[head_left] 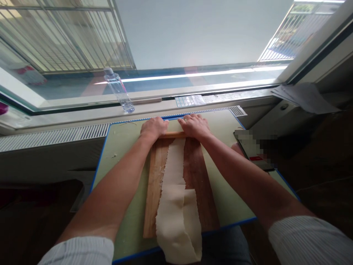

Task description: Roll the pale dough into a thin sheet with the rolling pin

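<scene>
A wooden rolling pin [173, 135] lies across the far end of a wooden board [197, 165]. My left hand [154, 127] is closed over its left end, and my right hand [195, 126] grips the right end. Beneath the pin begins a long pale sheet of dough [174, 162] with ragged edges. It runs toward me down the middle of the board, folds over itself near the front, and hangs past the table's near edge.
The board rests on a pale green table [127, 224] with blue edging. A clear bottle [120, 92] stands on the windowsill, near a sheet of labels [189, 101]. Papers [306, 97] lie at right. A dark flat object [252, 149] sits on the table's right side.
</scene>
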`<action>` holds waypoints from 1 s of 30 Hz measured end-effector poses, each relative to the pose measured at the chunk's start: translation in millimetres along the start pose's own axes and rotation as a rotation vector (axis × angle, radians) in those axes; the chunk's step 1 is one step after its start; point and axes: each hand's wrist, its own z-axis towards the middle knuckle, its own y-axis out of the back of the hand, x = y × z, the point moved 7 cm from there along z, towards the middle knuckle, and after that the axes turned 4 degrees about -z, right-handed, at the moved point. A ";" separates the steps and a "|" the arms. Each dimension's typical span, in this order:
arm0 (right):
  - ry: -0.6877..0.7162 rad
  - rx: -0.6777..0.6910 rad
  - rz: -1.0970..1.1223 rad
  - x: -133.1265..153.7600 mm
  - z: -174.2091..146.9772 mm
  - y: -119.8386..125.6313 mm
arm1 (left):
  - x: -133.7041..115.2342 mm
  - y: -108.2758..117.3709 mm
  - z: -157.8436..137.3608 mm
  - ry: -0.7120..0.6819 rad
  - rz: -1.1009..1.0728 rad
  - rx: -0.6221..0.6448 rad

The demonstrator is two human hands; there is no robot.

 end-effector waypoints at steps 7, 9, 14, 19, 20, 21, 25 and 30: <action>-0.005 -0.072 -0.027 2.7 -30.7 1.7 | -0.2 -1.7 -29.9 -0.043 0.007 -0.048; 0.000 -0.132 -0.038 4.7 -47.1 3.1 | -1.6 -1.3 -45.6 -0.084 0.024 -0.084; 0.001 -0.214 -0.079 7.9 -85.9 0.0 | -3.2 0.8 -85.9 -0.153 0.074 -0.212; 0.029 -0.193 -0.074 11.0 -118.2 -2.9 | 1.2 -5.8 -119.8 -0.201 0.041 -0.229; 0.040 -0.177 -0.074 11.7 -122.0 -2.0 | 2.2 -7.6 -124.4 -0.207 0.037 -0.213; 0.054 -0.158 -0.078 12.4 -124.3 -0.5 | 3.0 -8.9 -127.7 -0.211 0.035 -0.192; 0.144 -0.085 -0.110 16.8 -117.5 7.2 | 0.7 -8.0 -127.4 -0.235 0.050 -0.112; 0.151 -0.109 -0.105 16.7 -99.5 1.6 | -8.2 -6.6 -109.6 -0.325 0.053 -0.102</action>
